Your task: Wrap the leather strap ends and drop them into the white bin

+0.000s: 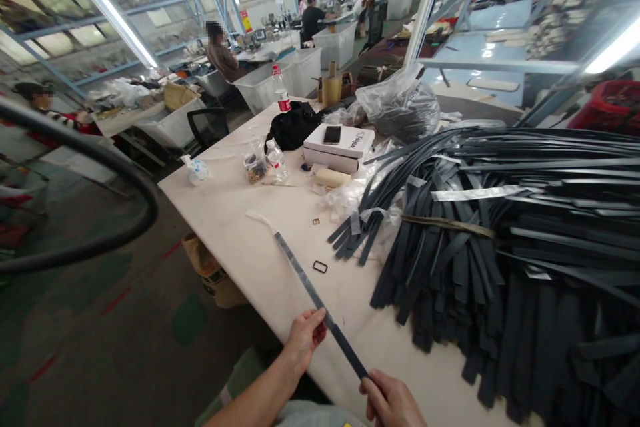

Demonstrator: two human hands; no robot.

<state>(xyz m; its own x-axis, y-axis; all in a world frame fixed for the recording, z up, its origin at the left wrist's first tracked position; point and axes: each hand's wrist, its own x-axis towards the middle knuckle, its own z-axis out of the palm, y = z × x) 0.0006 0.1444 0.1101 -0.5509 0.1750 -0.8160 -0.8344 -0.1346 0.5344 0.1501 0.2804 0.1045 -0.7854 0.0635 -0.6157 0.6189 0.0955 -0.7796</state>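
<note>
A long dark grey strap (346, 345) runs slantwise over the near part of the table, with a whitish tail (260, 218) at its far end. My left hand (305, 337) pinches it around the middle, thumb on top. At the near end, my right hand (393, 400) grips the strap between thumb and curled fingers. Just beyond the strap lie a black rectangular ring (320, 267) and a small brass-coloured buckle piece (315, 221). Large bundles of similar dark straps (450, 260) are piled to the right, one bound by a tie (447, 224).
Farther back on the cream table (220, 233) are a white box (345, 147) with a phone (333, 135), plastic bottles (275, 159), a black bag (295, 125) and clear plastic wrapping (395, 103). A black hose (145, 193) curves at left. Several people work at distant tables.
</note>
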